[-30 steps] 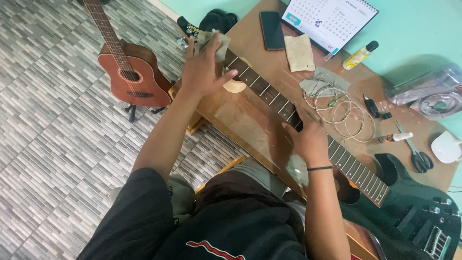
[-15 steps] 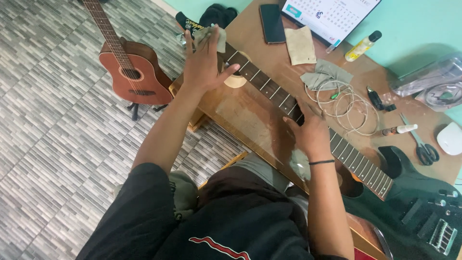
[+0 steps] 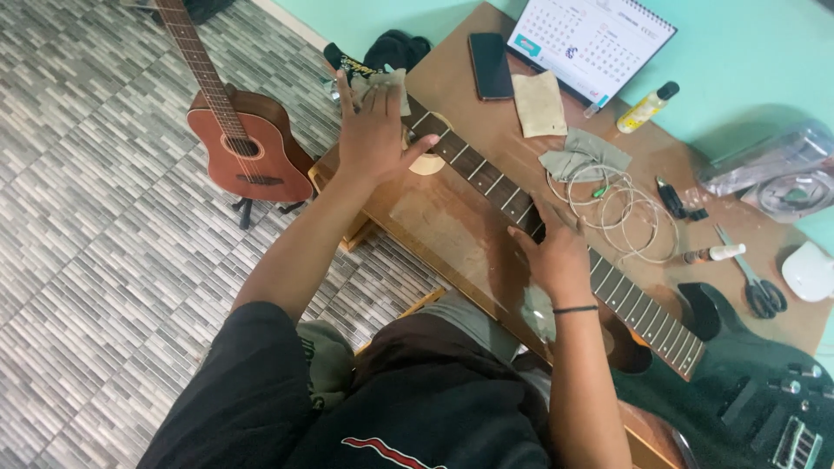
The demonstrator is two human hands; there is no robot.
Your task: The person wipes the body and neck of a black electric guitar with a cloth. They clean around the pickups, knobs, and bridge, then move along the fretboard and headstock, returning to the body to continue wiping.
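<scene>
Head view, items placed relative to the electric guitar neck (image 3: 495, 187), lying diagonally across the wooden table (image 3: 452, 234). Left hand (image 3: 375, 130): fingers spread, pressing a grey cloth (image 3: 382, 85) on the headstock end. Right hand (image 3: 560, 252): fingers curled onto the mid-neck frets. Beyond the neck: coiled strings (image 3: 621, 208), phone (image 3: 491, 65), calendar (image 3: 591, 39), scissors (image 3: 754, 282). Left, on the floor: small acoustic guitar (image 3: 248, 152).
</scene>
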